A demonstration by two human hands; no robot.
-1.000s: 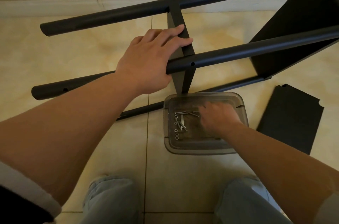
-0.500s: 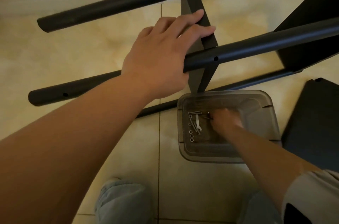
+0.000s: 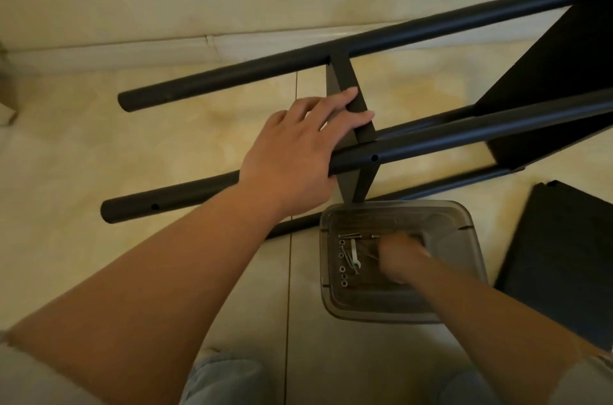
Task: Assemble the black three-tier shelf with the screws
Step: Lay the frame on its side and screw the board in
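Head view: black shelf frame (image 3: 431, 142) lies on its side across the upper and middle frame on a tiled floor (image 3: 99, 155), one loose black shelf panel (image 3: 560, 258) at right edge. Left hand (image 3: 298, 152) at centre grips the near pole, fingers laid flat against the middle shelf board (image 3: 351, 96). Right hand (image 3: 401, 258), blurred, reaches into a clear plastic tray (image 3: 457, 311) at lower centre beside screws (image 3: 348, 252) and a small wrench (image 3: 354, 253); cannot tell whether it holds anything.
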